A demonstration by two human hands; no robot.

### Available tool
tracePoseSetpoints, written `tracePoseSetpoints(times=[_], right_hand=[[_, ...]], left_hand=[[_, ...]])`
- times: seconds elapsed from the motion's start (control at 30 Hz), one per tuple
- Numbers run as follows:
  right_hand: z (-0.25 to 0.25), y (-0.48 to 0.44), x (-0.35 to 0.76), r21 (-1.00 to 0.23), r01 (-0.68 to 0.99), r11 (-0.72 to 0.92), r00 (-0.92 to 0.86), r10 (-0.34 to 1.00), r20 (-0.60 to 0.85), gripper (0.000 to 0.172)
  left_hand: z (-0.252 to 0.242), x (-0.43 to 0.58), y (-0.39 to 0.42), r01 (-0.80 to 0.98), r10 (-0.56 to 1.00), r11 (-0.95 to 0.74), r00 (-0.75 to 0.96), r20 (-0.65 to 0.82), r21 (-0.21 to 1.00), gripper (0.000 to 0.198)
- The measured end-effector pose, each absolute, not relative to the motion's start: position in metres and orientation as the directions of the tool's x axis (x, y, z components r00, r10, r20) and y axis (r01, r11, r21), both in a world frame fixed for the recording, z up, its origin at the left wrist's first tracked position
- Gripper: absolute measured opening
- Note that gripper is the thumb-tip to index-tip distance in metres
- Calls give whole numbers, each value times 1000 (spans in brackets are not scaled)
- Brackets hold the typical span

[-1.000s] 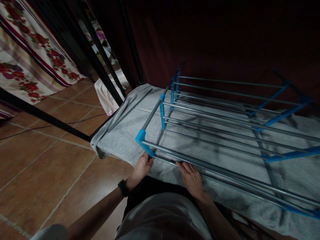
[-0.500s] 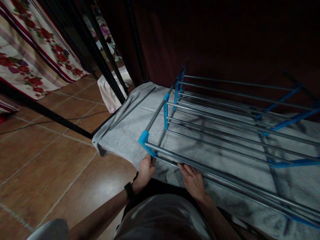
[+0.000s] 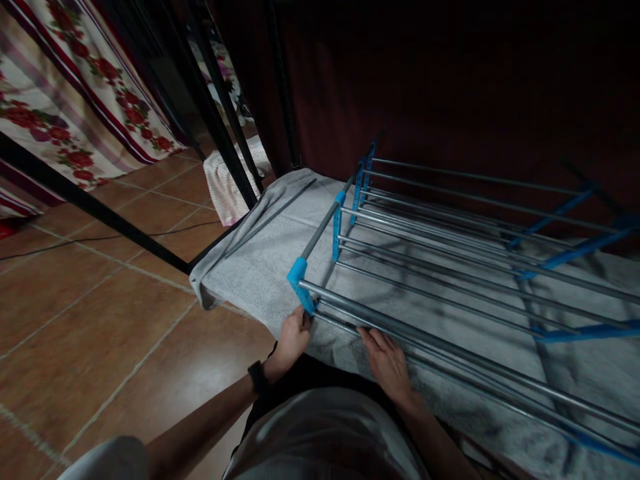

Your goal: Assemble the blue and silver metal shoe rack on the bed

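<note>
A rack point(image 3: 450, 267) of grey metal rods and blue plastic joints lies on its side on a grey towel point(image 3: 250, 267) spread over the floor. My left hand point(image 3: 293, 337) is closed on the lower end of the blue corner joint point(image 3: 300, 283) at the rack's near left. My right hand point(image 3: 387, 360) rests with its fingers curled onto the nearest low grey rod point(image 3: 450, 363), a little to the right of that corner. A dark watch sits on my left wrist.
Brown floor tiles point(image 3: 100, 320) stretch to the left. Black metal bars point(image 3: 100, 213) slant across the upper left, with a floral cloth point(image 3: 60, 113) behind them and a pale striped cloth point(image 3: 227, 187) on the floor. A loose grey rod point(image 3: 270, 217) lies on the towel's left part. A dark red wall stands behind.
The view has shifted slightly, so the rack sits further right in the picture. Both hands stay at the rack's near left corner with little movement.
</note>
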State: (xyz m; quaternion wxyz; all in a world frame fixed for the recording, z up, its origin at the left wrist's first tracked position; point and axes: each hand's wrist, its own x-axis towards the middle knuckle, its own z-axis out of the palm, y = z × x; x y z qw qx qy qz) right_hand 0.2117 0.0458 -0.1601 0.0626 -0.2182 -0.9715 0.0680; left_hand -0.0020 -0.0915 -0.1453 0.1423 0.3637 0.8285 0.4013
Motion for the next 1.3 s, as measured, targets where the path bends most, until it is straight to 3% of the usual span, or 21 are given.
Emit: tracePoseSetpoints(times=[0.3, 0.57, 0.8, 1.0, 1.13, 1.3], right_hand=[[-164, 46, 214, -162, 395, 904, -897, 418, 145, 56], [-168, 46, 213, -181, 383, 906, -891, 414, 184, 58], [-165, 49, 207, -162, 386, 908, -892, 412, 185, 51], [-163, 46, 212, -165, 352, 921, -902, 381, 205, 53], [-161, 45, 218, -196, 282, 939, -918, 323, 228, 56], [-158, 45, 222, -258, 280, 925, -901, 346, 262, 53]], left_hand=[[-147, 5, -97, 410, 739, 253, -666, 98, 876, 49], [-147, 15, -93, 427, 705, 294, -701, 107, 855, 54], [-146, 5, -89, 404, 707, 319, -704, 68, 857, 34], [-141, 0, -92, 422, 773, 245, -629, 88, 873, 37], [-134, -5, -96, 473, 808, 283, -587, 59, 834, 28], [-128, -12, -99, 541, 843, 304, -537, 43, 784, 21]])
